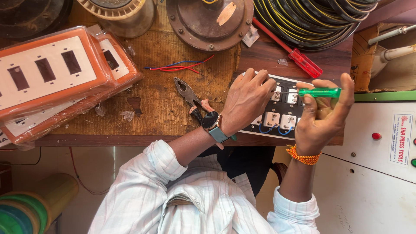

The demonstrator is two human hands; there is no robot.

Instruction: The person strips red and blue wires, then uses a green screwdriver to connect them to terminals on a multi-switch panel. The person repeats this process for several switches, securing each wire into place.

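On the worn wooden bench (173, 108), partly covered by a coarse brown mat, lies a black switch panel (281, 110) turned back side up, showing several white square module backs joined by short blue wire loops. The left hand (248, 100) presses down on the panel, its fingers curled over the top edge and holding it steady; a dark round watch (211, 121) with a grey strap sits on that wrist. The right hand (323, 117) grips one screwdriver with a translucent green handle (320, 92), fingers wrapped closed around it, thumb raised; its thin metal shaft lies level and its tip meets one of the white modules. An orange thread band (303, 156) circles the right wrist.

Just left of the panel rests one pair of grey steel pliers (187, 93) with pinkish grips. A second screwdriver, with a clear red handle (303, 62), lies diagonally above the panel. Loose thin wires (182, 67), red and blue, sprawl on the mat. At the far left, two orange boxes with white switch plates (47, 73) are stacked, wrapped in glossy plastic film; the upper plate shows three dark rectangular cut-outs. Along the far edge sit a round rusty-brown metal housing (208, 21) and a coil of black and yellow cable (312, 19).
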